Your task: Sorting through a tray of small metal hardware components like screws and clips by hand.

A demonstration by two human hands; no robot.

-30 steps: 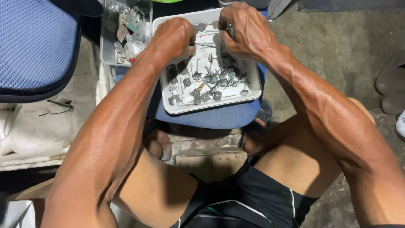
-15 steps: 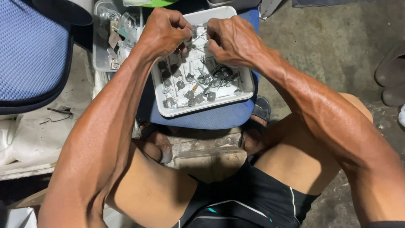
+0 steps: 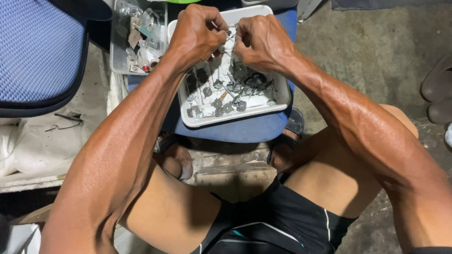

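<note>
A white rectangular tray (image 3: 235, 117) rests on a blue cushion (image 3: 240, 130) in front of my knees. It holds several small grey metal parts with thin wire legs (image 3: 221, 101). My left hand (image 3: 197, 35) and my right hand (image 3: 261, 42) hover close together over the tray's far half, both with fingers curled. Between their fingertips runs one thin wire-legged part (image 3: 229, 34), pinched from both sides. My fingers hide most of that part.
A clear plastic box (image 3: 136, 37) of mixed small bits stands left of the tray. A blue mesh chair seat (image 3: 40, 51) fills the upper left. Dark sandals (image 3: 438, 94) lie on the concrete floor at the right. My bare legs and black shorts fill the foreground.
Both hands have moved closer together over the tray and lifted a small wire part between their fingertips. The view has shifted slightly down.
</note>
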